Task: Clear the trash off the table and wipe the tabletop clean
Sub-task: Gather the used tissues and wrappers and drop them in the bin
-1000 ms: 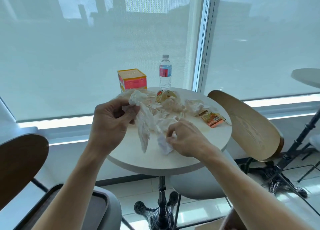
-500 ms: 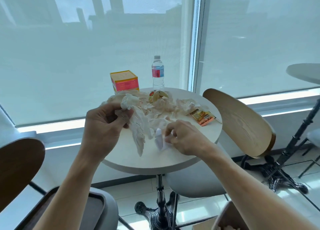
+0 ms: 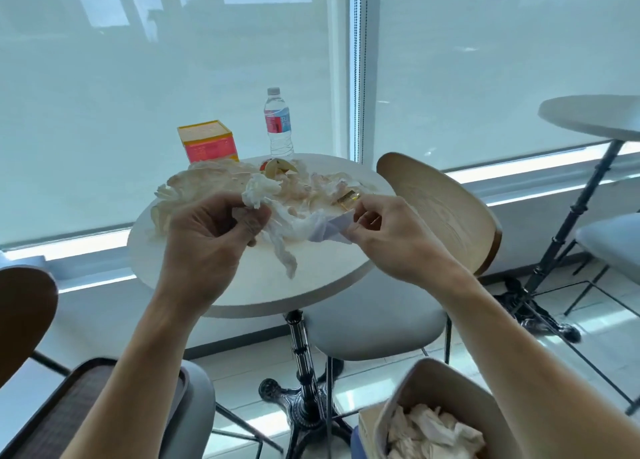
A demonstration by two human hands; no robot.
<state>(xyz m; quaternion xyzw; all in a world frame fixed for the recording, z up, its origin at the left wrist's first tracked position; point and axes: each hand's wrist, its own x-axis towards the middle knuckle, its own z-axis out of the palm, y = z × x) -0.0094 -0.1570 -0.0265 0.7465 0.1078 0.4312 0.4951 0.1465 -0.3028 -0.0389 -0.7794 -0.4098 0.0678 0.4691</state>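
Observation:
A round white table (image 3: 322,275) carries a heap of crumpled tissues (image 3: 207,185) and wrappers. My left hand (image 3: 207,240) grips a wad of crumpled white tissue (image 3: 259,190), with a long strip hanging from it over the tabletop. My right hand (image 3: 391,230) pinches a folded white paper scrap (image 3: 329,232) just above the table, close to an orange snack wrapper (image 3: 348,197). A bin (image 3: 450,386) at the bottom right holds crumpled tissues.
An orange and pink box (image 3: 207,142) and a water bottle (image 3: 278,123) stand at the table's far edge by the window. A wooden-backed chair (image 3: 440,209) sits right of the table. A tray (image 3: 62,413) lies on a seat at lower left. A second table (image 3: 595,116) stands far right.
My right hand has lifted the white paper scrap off the table and moved right. The view has tilted down, so the bin now shows. My left hand keeps its tissue wad.

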